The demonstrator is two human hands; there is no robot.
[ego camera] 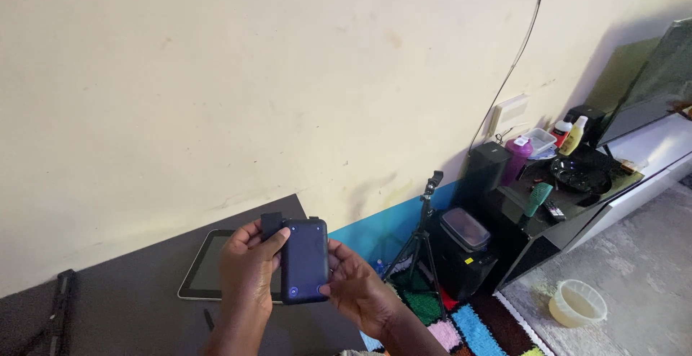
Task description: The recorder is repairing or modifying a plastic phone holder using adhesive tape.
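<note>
A person stands over a dark desk (137, 305) set against a cream wall, holding a small dark blue device (305, 260), a rounded rectangle with tiny lit dots on its face, upright between both hands. The left hand (247, 269) wraps its left edge, thumb laid across the top corner, fingers curled behind; a small black block (271, 224) juts up just above that thumb. The right hand (358, 291) pinches the device's right edge with its fingertips, palm open toward the camera. Just behind the left hand a tablet (205, 269) with a pale frame lies flat on the desk, and a thin black pen (207, 319) lies near it. Well off to the right of the hands, a low black cabinet (577, 205) carries several containers: a purple bottle (517, 156), a yellow squeeze bottle (574, 136), a red-and-white bottle (561, 131) beside it, and a clear lidded tub (540, 140). Between the hands and the cabinet a black tripod (419, 244) stands on a multicoloured rug (461, 327). Farther right, a pale round bowl (577, 303) sits on the grey floor.
</note>
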